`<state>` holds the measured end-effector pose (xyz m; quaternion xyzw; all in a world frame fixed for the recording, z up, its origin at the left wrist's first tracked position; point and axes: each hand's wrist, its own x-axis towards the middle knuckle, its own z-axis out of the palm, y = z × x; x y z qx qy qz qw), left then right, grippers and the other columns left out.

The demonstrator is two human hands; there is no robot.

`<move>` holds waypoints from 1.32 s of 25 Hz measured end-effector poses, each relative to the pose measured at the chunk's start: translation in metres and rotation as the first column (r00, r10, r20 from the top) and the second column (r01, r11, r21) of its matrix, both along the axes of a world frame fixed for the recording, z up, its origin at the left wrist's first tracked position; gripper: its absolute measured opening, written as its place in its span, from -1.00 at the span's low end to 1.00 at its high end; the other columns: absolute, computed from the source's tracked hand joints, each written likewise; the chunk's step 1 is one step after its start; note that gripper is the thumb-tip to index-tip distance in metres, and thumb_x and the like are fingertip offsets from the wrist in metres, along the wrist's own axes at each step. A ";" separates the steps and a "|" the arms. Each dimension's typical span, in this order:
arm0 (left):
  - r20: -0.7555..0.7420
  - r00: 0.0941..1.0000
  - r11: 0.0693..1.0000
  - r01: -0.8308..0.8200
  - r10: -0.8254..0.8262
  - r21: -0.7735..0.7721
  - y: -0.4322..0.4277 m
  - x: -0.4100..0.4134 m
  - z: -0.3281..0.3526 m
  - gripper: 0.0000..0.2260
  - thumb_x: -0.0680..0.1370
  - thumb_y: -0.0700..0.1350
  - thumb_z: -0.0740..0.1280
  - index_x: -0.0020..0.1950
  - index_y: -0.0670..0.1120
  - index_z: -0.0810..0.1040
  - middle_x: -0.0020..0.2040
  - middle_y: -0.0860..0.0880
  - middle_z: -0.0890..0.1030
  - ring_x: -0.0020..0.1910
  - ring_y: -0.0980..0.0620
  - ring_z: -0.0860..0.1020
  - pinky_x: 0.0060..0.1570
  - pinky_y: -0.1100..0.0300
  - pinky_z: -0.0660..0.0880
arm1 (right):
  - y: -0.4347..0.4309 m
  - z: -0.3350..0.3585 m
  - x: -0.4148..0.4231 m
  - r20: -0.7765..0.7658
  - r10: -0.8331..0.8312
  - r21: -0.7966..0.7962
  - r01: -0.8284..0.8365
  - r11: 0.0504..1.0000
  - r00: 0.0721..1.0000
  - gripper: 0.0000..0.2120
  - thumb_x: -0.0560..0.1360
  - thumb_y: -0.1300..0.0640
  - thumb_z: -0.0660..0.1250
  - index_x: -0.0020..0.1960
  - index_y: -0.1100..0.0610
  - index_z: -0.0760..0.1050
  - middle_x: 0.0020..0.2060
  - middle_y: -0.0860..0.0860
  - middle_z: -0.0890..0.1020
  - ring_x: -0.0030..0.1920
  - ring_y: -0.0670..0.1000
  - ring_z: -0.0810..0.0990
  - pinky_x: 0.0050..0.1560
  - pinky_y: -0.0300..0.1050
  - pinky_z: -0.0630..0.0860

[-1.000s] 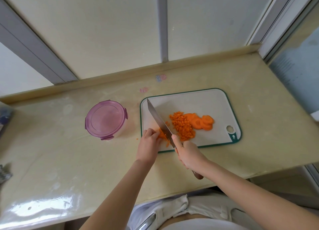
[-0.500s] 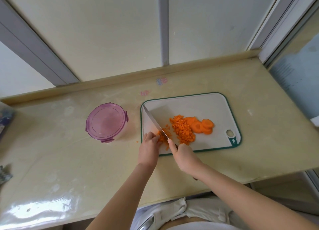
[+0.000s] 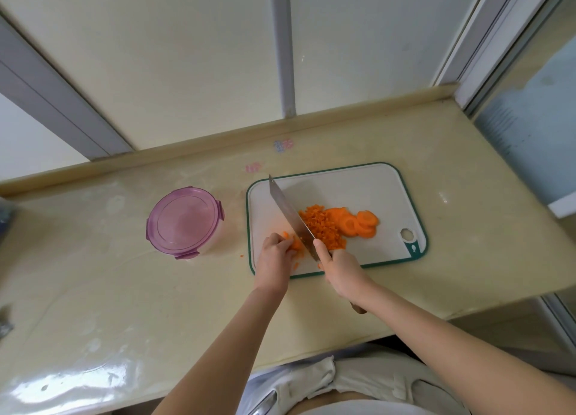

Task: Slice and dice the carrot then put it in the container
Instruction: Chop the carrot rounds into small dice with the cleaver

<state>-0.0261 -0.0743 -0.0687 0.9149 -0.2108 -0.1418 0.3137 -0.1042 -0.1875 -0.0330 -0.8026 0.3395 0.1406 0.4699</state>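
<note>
Glossy beige counter (image 3: 131, 296), lidded purple container (image 3: 184, 223), cutting board (image 3: 358, 187), frosted window panels (image 3: 193, 59)

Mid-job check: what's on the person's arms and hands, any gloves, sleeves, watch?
Nothing worn shows. The left hand and right hand are ungloved. The left forearm and right forearm are bare to the picture's lower edge, no sleeves. No watch or bracelet at either wrist; rings too small to tell. A whitish garment shows at the waist.
</note>
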 end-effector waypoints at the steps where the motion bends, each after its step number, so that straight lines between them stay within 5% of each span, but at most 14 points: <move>1: -0.006 1.000 1.000 0.006 -0.006 0.001 -0.002 0.000 0.001 -0.86 0.53 -0.27 0.28 0.02 -0.22 0.61 -0.12 -0.06 0.41 -0.01 -0.09 0.43 -0.08 0.15 0.40 | -0.002 0.001 0.000 -0.004 0.001 -0.005 -0.001 1.000 1.000 -0.32 0.61 -0.23 -0.06 -0.10 0.32 0.57 -0.20 0.20 0.64 -0.19 0.20 0.57 -0.14 0.01 0.51; 9: 0.020 1.000 1.000 -0.010 0.010 0.002 0.009 0.005 0.006 -0.75 0.52 -0.19 0.34 0.18 -0.14 0.59 -0.02 -0.09 0.54 0.04 -0.07 0.47 0.02 0.18 0.39 | -0.005 0.018 0.000 0.018 -0.014 0.062 0.012 0.998 1.000 -0.41 0.59 -0.26 -0.04 -0.32 0.17 0.40 -0.46 0.04 0.40 -0.47 0.02 0.32 -0.42 -0.14 0.24; 18: 0.059 0.998 0.998 0.003 -0.007 0.069 0.006 0.006 0.006 -0.89 0.50 -0.21 0.34 -0.06 -0.16 0.66 -0.17 -0.10 0.51 -0.07 -0.10 0.45 -0.21 0.19 0.27 | 0.002 0.015 -0.010 -0.031 0.064 0.046 -0.062 0.997 0.997 -0.43 0.61 -0.24 -0.03 -0.37 0.15 0.33 -0.44 0.05 0.39 -0.47 -0.01 0.31 -0.41 -0.19 0.25; 33: 0.115 0.993 0.988 0.001 -0.019 0.151 0.007 0.005 0.005 -0.86 0.51 -0.14 0.34 -0.03 -0.07 0.68 -0.16 -0.11 0.57 -0.07 -0.09 0.46 -0.25 0.19 0.24 | 0.010 0.001 0.002 -0.023 0.147 -0.068 -0.149 0.987 0.989 -0.45 0.63 -0.21 -0.04 -0.39 0.12 0.27 -0.43 0.05 0.40 -0.36 0.06 0.40 -0.37 -0.09 0.27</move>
